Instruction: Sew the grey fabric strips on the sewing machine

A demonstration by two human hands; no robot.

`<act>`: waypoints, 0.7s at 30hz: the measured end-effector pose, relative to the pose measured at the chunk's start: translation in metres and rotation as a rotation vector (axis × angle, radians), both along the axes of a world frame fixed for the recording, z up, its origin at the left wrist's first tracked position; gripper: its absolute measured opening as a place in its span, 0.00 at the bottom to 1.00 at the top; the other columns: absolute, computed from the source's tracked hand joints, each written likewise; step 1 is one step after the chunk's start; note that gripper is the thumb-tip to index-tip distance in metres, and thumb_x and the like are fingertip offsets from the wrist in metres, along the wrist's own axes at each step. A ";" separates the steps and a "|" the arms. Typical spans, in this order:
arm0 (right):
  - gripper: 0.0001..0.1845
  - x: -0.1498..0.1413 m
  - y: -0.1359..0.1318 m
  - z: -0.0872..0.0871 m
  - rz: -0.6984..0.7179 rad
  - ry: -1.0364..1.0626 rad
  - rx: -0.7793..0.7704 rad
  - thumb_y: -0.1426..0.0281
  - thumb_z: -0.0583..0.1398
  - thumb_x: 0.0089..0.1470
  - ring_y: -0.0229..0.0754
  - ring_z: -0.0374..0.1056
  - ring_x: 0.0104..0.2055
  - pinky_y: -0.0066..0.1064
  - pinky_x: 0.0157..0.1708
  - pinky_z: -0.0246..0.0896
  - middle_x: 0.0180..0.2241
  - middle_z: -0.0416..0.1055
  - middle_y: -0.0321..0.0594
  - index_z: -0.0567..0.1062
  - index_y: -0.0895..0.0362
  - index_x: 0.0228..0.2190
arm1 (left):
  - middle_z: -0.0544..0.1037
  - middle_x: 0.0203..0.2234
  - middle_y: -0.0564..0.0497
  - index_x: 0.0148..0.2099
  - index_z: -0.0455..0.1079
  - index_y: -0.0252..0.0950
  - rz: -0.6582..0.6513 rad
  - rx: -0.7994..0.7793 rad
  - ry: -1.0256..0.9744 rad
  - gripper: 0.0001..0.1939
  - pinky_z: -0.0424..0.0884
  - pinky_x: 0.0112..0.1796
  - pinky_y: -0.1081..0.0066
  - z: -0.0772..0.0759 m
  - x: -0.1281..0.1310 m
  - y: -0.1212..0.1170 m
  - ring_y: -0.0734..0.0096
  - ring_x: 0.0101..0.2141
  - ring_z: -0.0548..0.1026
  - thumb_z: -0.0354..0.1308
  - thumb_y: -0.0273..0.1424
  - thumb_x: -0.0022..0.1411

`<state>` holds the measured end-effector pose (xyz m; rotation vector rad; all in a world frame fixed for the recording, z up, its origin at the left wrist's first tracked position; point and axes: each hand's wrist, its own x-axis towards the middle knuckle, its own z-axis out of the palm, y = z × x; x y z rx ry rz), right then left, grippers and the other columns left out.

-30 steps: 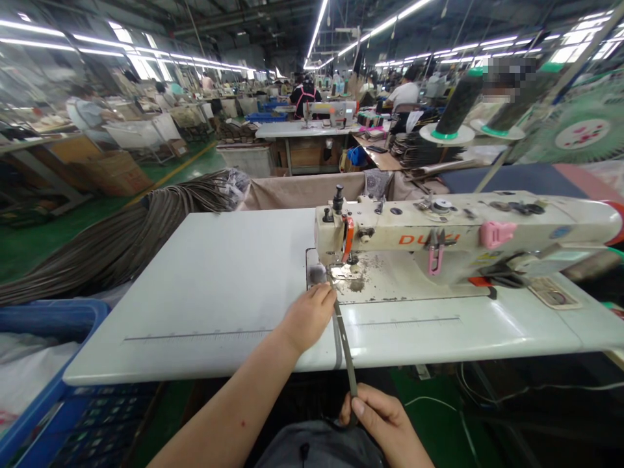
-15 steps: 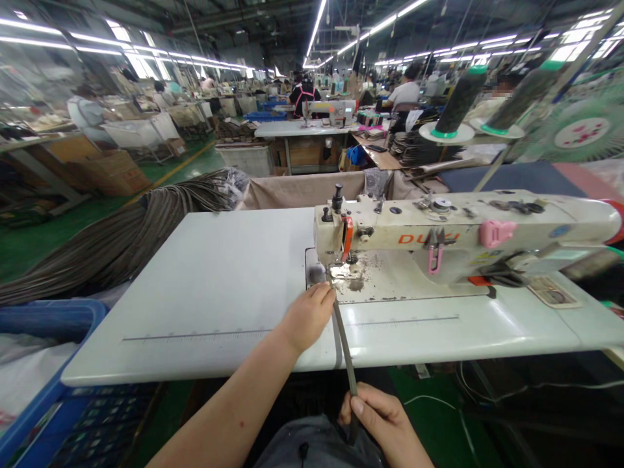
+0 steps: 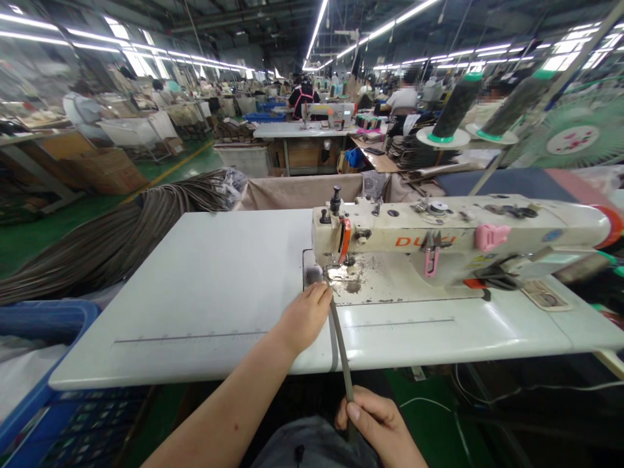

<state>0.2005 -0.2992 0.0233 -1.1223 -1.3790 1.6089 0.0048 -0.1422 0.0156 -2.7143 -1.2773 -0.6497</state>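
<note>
A narrow grey-brown fabric strip point(image 3: 342, 348) runs from the sewing machine point(image 3: 390, 227) down over the table's front edge. Close in front of the presser foot, my left hand point(image 3: 308, 315) has its fingers together on the strip's upper end. My right hand point(image 3: 368, 416) pinches the strip below the table edge, thumb on top. Between the two hands the strip is drawn fairly straight. Its end under the needle area is hidden by my left fingers.
The white sewing table point(image 3: 205, 286) carries a printed ruler line. Pink-handled thread snips point(image 3: 431, 257) and a pink holder point(image 3: 491, 236) are on the machine. Thread cones point(image 3: 458, 107) stand behind it. A bundle of long strips point(image 3: 97, 237) and a blue crate point(image 3: 49, 312) lie left.
The view has shifted slightly. Both hands keep their hold on the strip in nearly the same places, with little visible movement.
</note>
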 end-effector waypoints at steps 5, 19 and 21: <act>0.23 -0.001 0.003 -0.004 0.030 0.041 0.064 0.51 0.61 0.64 0.47 0.71 0.36 0.36 0.40 0.64 0.31 0.75 0.42 0.80 0.54 0.27 | 0.75 0.51 0.42 0.55 0.69 0.31 -0.026 0.027 0.044 0.11 0.69 0.63 0.61 0.007 0.000 -0.002 0.58 0.55 0.74 0.54 0.24 0.71; 0.20 -0.004 0.007 -0.034 -0.101 0.067 -0.062 0.51 0.63 0.63 0.49 0.74 0.34 0.36 0.37 0.67 0.30 0.80 0.44 0.83 0.54 0.37 | 0.76 0.49 0.44 0.52 0.70 0.31 -0.024 0.075 0.123 0.10 0.63 0.66 0.61 0.004 0.001 0.000 0.58 0.56 0.73 0.53 0.23 0.71; 0.19 -0.003 0.007 -0.031 -0.075 0.073 -0.036 0.52 0.63 0.64 0.48 0.73 0.34 0.36 0.37 0.66 0.29 0.79 0.43 0.82 0.54 0.33 | 0.76 0.49 0.43 0.53 0.70 0.30 -0.027 0.065 0.131 0.10 0.63 0.66 0.61 0.004 0.001 0.000 0.57 0.57 0.73 0.53 0.24 0.71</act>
